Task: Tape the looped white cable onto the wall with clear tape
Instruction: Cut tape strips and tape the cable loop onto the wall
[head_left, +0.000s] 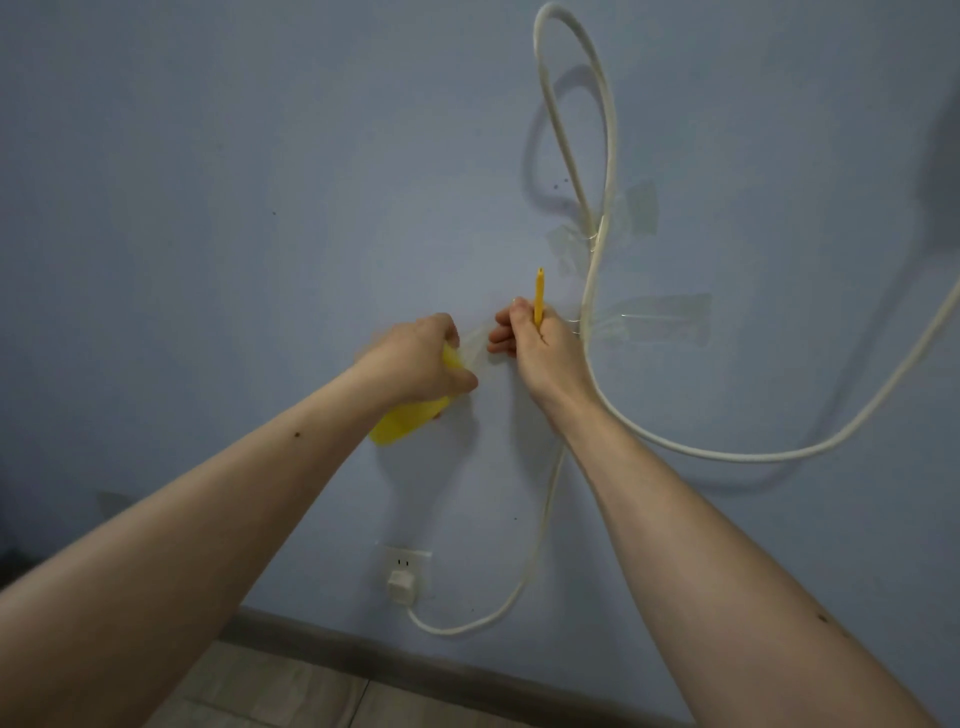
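A white cable (605, 135) loops up the pale blue wall (260, 182) and is held by clear tape strips (631, 213) where the loop crosses, with another strip (660, 319) lower down. My left hand (421, 358) is shut on a yellow tape dispenser (405, 421). My right hand (540, 348) grips a thin yellow cutter (539, 296) that points upward. A short stretch of clear tape (475, 338) spans between the two hands, just left of the cable.
The cable runs down to a white plug (401, 584) in a wall socket (408, 561) near the grey skirting board (467, 675). Another length of cable (779, 456) sags off to the right. Tiled floor shows at the bottom left.
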